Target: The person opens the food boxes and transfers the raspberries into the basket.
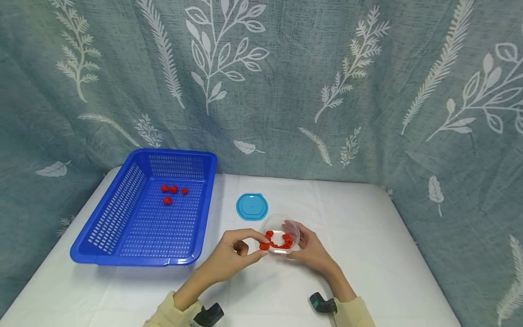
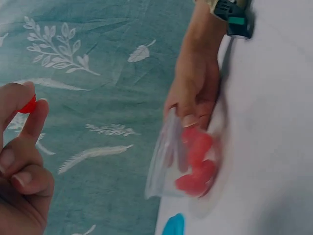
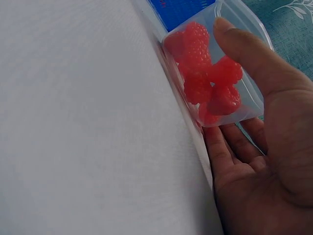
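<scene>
My left hand (image 1: 229, 259) pinches a red raspberry (image 1: 264, 246) between thumb and fingertip, close to the left rim of a small clear plastic container (image 1: 278, 218). In the left wrist view, the same raspberry (image 2: 28, 105) shows only partly between the fingertips. Around the container's right side, my right hand (image 1: 312, 250) holds it with the thumb near the rim. Several raspberries (image 3: 198, 68) lie inside, seen through the clear wall in the right wrist view. A round blue lid (image 1: 252, 207) lies flat just behind the container.
To the left stands a large blue plastic basket (image 1: 135, 260) with slotted walls. Several raspberries (image 1: 167, 200) sit toward its far end. A white cloth (image 1: 359, 218) covers the table, and a patterned green curtain (image 1: 282, 136) hangs behind it.
</scene>
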The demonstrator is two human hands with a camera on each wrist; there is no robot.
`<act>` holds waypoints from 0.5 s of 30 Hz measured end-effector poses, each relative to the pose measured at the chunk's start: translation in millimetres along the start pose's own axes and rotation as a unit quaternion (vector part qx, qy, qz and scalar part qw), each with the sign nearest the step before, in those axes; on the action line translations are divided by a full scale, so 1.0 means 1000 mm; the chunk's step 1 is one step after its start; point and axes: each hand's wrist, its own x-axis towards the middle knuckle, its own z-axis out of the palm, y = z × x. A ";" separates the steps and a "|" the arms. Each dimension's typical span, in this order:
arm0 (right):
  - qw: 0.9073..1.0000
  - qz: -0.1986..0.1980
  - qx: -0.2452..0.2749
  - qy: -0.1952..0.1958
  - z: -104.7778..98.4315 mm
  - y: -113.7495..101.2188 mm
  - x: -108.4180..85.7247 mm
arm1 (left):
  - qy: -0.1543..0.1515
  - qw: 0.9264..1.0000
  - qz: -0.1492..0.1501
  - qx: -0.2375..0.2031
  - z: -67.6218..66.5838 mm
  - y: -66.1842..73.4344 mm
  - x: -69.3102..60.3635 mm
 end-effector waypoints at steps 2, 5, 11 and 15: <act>1.000 0.000 -0.002 0.001 0.000 0.000 0.000 | 0.013 1.000 0.019 0.011 -0.008 0.009 -0.002; 1.000 -0.002 0.003 0.000 0.000 -0.001 0.000 | 0.032 0.998 0.045 0.032 -0.023 0.023 -0.005; 1.000 -0.007 0.009 -0.004 0.000 -0.002 0.000 | 0.070 0.994 0.073 0.043 -0.059 0.045 -0.010; 1.000 -0.002 0.009 -0.003 0.001 -0.003 0.000 | 0.092 0.992 0.077 0.046 -0.085 0.052 -0.011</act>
